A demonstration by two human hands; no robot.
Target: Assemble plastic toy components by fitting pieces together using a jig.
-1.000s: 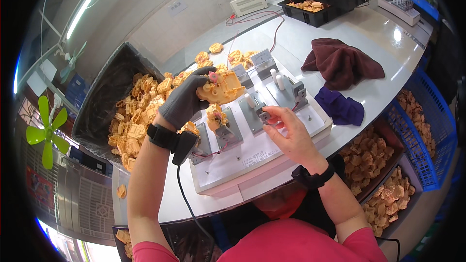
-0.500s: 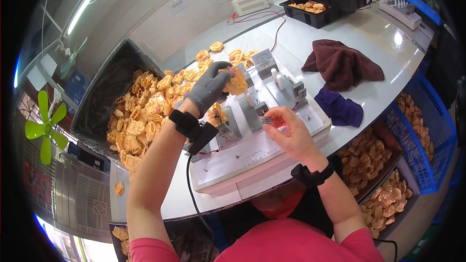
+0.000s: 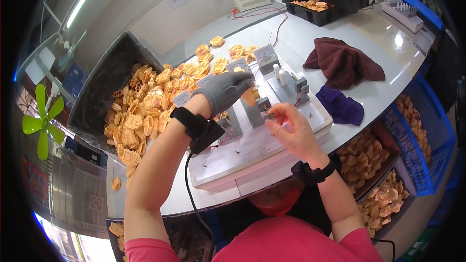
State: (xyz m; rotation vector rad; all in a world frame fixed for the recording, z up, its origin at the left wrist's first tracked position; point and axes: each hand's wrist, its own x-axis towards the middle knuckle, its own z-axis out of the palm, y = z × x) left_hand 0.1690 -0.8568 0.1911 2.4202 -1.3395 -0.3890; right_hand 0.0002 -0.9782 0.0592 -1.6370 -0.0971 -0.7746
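My left hand (image 3: 227, 90), in a grey glove, reaches over the middle station of a white test fixture (image 3: 257, 153). Its fingers close over a yellow plastic part (image 3: 250, 96), which sits against the grey metal block there; the fingers hide much of it. Bare, my right hand (image 3: 292, 128) pinches a small metal piece (image 3: 266, 110) at the front of that same station. To the right stands another grey station (image 3: 293, 90) with white-tipped levers. A further station (image 3: 230, 123) lies partly under my left wrist, with a bit of yellow showing at its top.
A heap of yellow plastic parts (image 3: 141, 116) spills from a black-lined bin (image 3: 90, 99) on the left. Brown cloth (image 3: 342, 63) and purple cloth (image 3: 340, 106) lie at the right. Black trays (image 3: 315, 16) stand at the back; a blue crate (image 3: 427, 136) is beside the table.
My left hand has lowered and shifted slightly right, bringing the yellow plastic part down to the middle station. My right hand stays at almost the same spot.
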